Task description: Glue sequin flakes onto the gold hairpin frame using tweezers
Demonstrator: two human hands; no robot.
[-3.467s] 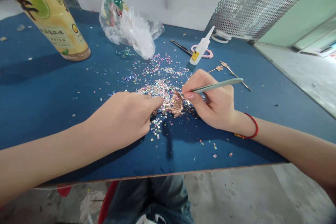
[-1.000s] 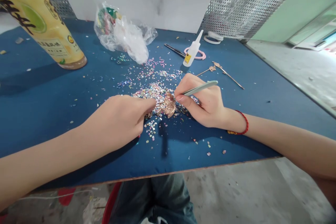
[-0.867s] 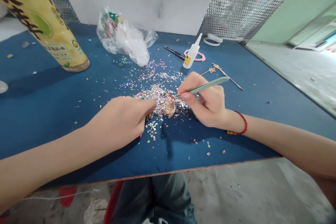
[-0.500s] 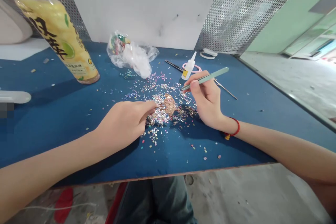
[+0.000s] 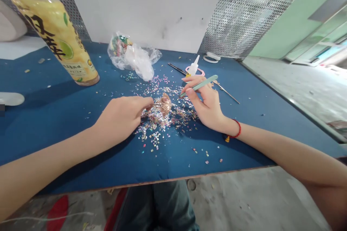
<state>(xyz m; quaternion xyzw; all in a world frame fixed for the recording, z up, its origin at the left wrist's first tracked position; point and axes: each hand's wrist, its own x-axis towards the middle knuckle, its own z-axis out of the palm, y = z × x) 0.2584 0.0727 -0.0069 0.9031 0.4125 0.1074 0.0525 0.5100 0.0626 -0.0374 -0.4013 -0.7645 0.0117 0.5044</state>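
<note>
My left hand (image 5: 121,117) is closed in a pinch on a small rose-gold metal ornament (image 5: 164,103), held just above a heap of tiny iridescent sequin chips (image 5: 155,121) on the blue table top (image 5: 54,115). My right hand (image 5: 207,106), with a red cord at the wrist, grips pale green tweezers (image 5: 199,85). The tweezer tip hangs a little to the right of the ornament, above the chips. A small white glue bottle (image 5: 193,68) stands just beyond my right fingers.
A tall yellow drink bottle (image 5: 58,36) stands at the back left. A crumpled clear plastic bag (image 5: 132,57) lies behind the chips. Gold hairpin sticks (image 5: 226,92), a pink ring and a dark tool lie near the glue. Perforated metal panels (image 5: 244,11) close the back. The table's front edge (image 5: 162,180) is near my lap.
My right hand has lifted the tweezers off the ornament and drawn them back to the right. The camera has tipped up. My left hand keeps its pinch on the ornament.
</note>
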